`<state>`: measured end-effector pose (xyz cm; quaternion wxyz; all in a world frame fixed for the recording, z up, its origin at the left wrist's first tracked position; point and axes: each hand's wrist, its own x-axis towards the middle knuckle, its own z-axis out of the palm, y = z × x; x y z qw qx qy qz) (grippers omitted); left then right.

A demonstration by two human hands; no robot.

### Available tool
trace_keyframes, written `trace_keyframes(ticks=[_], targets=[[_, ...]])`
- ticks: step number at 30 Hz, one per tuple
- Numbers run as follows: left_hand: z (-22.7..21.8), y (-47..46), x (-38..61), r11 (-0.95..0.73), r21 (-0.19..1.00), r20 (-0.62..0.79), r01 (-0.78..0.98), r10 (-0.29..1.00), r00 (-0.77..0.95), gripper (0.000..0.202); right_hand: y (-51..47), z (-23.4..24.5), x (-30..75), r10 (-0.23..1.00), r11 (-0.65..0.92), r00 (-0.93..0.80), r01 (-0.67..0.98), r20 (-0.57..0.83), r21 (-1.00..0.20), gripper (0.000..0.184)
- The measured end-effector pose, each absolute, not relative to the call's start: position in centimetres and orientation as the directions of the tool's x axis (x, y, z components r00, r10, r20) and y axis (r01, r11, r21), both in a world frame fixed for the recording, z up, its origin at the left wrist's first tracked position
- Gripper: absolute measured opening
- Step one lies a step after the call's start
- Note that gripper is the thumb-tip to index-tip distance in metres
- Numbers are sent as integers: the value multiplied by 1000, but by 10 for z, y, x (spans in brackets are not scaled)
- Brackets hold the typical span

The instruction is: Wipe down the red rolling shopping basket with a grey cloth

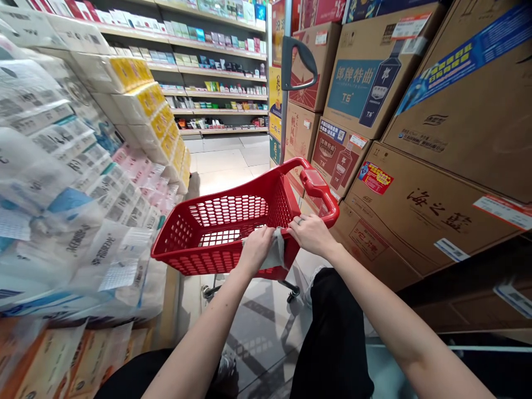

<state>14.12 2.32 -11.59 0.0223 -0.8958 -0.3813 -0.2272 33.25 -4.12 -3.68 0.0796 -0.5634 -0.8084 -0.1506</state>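
Note:
A red plastic shopping cart (199,252) stands turned sideways in front of me, with pierced basket walls and a looped handle at its right end. My left hand (258,248) is closed at the near rim over a pale grey cloth (276,254), which hangs down the outside of the basket. Beside it, my right hand (311,233) wears a ring and is closed on the cart's rim, just below the handle (313,183). The fingertips of both hands are partly hidden behind the rim.
Plastic-wrapped tissue packs (137,119) are piled high along the left. Stacked cardboard cartons (436,205) line the right, with a dark grey upright handle (300,64) before them. Shelves of small boxed goods (220,72) stand behind the tiled floor (224,158).

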Motion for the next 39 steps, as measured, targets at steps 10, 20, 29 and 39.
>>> trace_keyframes(ticks=[10, 20, 29, 39], targets=[[-136, 34, 39, -575, 161, 392, 802, 783, 483, 30, -41, -41, 321, 885, 328, -357, 934, 298, 143, 37], [-151, 10, 32, -448, 409, 499, 795, 839, 216, 40, -40, -41, 312, 901, 276, -299, 954, 313, 117, 36], [-188, -18, 49, -177, 710, 445, 681, 863, -240, 36, -36, -43, 301, 894, 288, -313, 949, 321, 126, 39], [-178, -1, 94, -47, 680, 426, 732, 838, -341, 22, -41, -46, 285, 877, 325, -357, 934, 322, 149, 39]])
